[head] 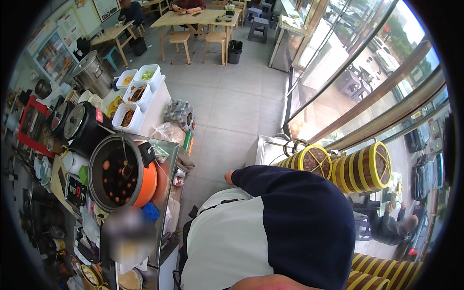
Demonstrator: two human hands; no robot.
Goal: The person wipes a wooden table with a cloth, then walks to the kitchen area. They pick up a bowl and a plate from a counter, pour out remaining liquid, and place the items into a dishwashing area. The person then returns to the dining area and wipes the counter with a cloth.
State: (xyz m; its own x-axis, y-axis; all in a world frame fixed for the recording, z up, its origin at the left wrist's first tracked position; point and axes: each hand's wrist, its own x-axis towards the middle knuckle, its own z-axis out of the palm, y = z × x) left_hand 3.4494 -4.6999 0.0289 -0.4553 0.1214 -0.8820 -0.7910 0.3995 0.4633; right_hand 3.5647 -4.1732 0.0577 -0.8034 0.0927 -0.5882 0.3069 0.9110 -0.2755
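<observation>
My right hand (228, 177) shows at the end of a navy sleeve, in front of my white-and-navy top. It is small and partly covered by the cuff, so its fingers and any hold cannot be made out. My left hand is out of view. Left of me on the counter stands a large orange pot (146, 186) with a dark rim, holding eggs in dark liquid and a metal ladle (126, 170). Beyond it are white plastic tubs (136, 125) of food. A black lidded cooker (85, 125) sits beside the tubs.
Stacked bamboo steamers (359, 170) with yellow bands stand right, near a metal-topped unit (266, 152) and glass panes. Wrapped bottles (180, 114) sit beside the counter. People sit at wooden tables (199, 20) ahead, with stools and a black bin (235, 52). A blurred patch covers part of the lower left.
</observation>
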